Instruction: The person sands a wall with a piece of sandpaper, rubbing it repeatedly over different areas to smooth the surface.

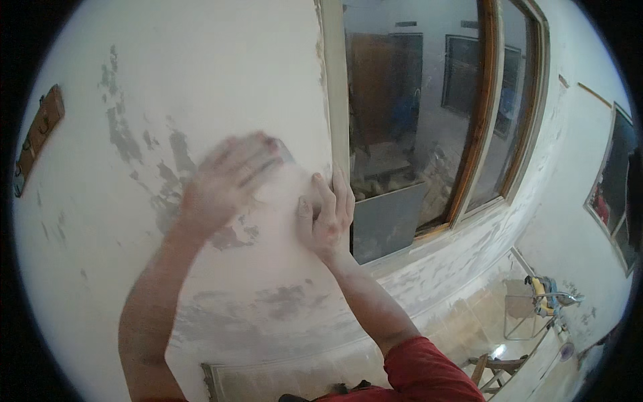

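My left hand [233,173] is blurred and lies against the white plastered wall [226,75], its fingers pressed on a small dark-edged piece [283,151] that looks like sandpaper or a sanding pad; most of it is hidden under the fingers. To the right, my right hand [326,213] rests on the wall's edge beside the window frame [337,100], with its fingers spread and nothing seen in it. White dust covers that hand. Grey patches [123,135] show on the wall left of and below my left hand.
A wooden-framed window [485,125] stands at the right, with a dark panel [387,221] at its lower corner. A wooden board with hooks [40,130] hangs at far left. At lower right are a metal-legged chair [522,336] holding things and a long board [532,374].
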Demonstrator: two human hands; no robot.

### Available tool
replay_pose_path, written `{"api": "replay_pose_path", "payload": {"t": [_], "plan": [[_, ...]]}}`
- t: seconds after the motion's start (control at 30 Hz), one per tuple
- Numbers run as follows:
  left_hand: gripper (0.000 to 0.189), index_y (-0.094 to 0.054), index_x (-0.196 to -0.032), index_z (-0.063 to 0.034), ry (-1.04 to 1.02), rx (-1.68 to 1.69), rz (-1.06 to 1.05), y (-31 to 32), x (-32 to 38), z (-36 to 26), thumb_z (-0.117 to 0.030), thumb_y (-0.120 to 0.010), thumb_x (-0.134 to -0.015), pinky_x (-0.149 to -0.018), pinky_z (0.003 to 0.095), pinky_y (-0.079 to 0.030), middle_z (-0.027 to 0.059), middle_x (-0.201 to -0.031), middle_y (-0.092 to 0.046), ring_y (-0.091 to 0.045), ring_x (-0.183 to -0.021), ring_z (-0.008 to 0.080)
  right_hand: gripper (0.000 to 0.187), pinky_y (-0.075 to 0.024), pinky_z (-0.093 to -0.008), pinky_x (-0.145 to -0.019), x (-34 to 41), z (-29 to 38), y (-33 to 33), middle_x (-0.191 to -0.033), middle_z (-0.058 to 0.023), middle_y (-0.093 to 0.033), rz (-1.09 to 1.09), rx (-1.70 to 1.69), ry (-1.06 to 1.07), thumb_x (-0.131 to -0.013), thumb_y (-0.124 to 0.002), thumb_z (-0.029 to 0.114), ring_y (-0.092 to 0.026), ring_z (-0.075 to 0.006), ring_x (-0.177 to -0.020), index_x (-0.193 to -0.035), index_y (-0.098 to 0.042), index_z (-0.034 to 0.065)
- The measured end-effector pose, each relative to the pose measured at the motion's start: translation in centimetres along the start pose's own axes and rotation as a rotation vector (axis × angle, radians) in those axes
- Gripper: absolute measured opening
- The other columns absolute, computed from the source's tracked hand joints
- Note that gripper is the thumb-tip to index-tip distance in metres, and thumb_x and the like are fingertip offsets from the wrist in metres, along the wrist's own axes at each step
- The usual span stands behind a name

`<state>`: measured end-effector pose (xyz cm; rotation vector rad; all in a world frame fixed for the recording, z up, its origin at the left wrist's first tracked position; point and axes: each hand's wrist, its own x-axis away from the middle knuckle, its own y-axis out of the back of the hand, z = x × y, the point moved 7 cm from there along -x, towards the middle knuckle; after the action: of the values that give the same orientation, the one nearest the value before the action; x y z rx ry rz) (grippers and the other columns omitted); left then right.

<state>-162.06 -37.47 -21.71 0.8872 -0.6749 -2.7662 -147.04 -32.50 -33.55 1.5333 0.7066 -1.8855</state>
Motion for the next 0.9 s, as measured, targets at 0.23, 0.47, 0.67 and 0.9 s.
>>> {"api": "replay_pose_path", "payload": {"t": [0.23,0.47,0.67,0.9], "plan": [[0.060,-0.059,-0.147,-0.0102,0.372,-0.085,-0.444,3.2,1.9,8.2,-0.006,-0.068,-0.088,-0.122,0.0465,-0.040,0.0084,-0.154,-0.055,-0.048,-0.145,0.0327,0.046,-0.0443,-0.0543,-0.109,0.5,0.2,-0.6,-0.148,-0.0312,-0.050,-0.034,-0.081,-0.002,-0.091,-0.070,0.016,-0.050,-0.0491,-0.135,-0.134,-0.060,0.0019],[0.069,-0.056,-0.150,-0.0139,0.668,0.391,-0.090,3.3,5.0,11.4,0.001,-0.070,-0.084,-0.126,0.0473,-0.035,0.0090,-0.159,-0.049,-0.043,-0.149,0.0329,0.050,-0.0415,-0.0552,-0.113,1.1,-1.1,-0.2,-0.155,-0.0336,-0.041,0.055,-0.047,0.037,-0.091,-0.070,0.020,-0.044,-0.0497,-0.142,-0.136,-0.059,0.0023],[0.070,-0.055,-0.151,-0.0176,0.498,-0.151,-0.263,2.3,4.6,8.0,0.006,-0.066,-0.086,-0.130,0.0496,-0.027,0.0029,-0.165,-0.041,-0.032,-0.155,0.0298,0.054,-0.0394,-0.0560,-0.115,2.2,-2.9,0.0,-0.160,-0.0319,-0.036,0.142,-0.100,0.150,-0.085,-0.073,0.019,-0.040,-0.0510,-0.145,-0.136,-0.061,0.0035],[0.068,-0.059,-0.148,-0.0216,0.368,-0.079,-0.115,3.7,0.2,6.1,0.004,-0.065,-0.085,-0.129,0.0591,-0.023,-0.0011,-0.165,-0.042,-0.027,-0.157,0.0337,0.053,-0.0403,-0.0573,-0.112,2.8,-2.3,-0.4,-0.155,-0.0343,-0.041,0.051,-0.092,0.186,-0.086,-0.069,0.019,-0.044,-0.0530,-0.141,-0.135,-0.060,0.0022]]}}
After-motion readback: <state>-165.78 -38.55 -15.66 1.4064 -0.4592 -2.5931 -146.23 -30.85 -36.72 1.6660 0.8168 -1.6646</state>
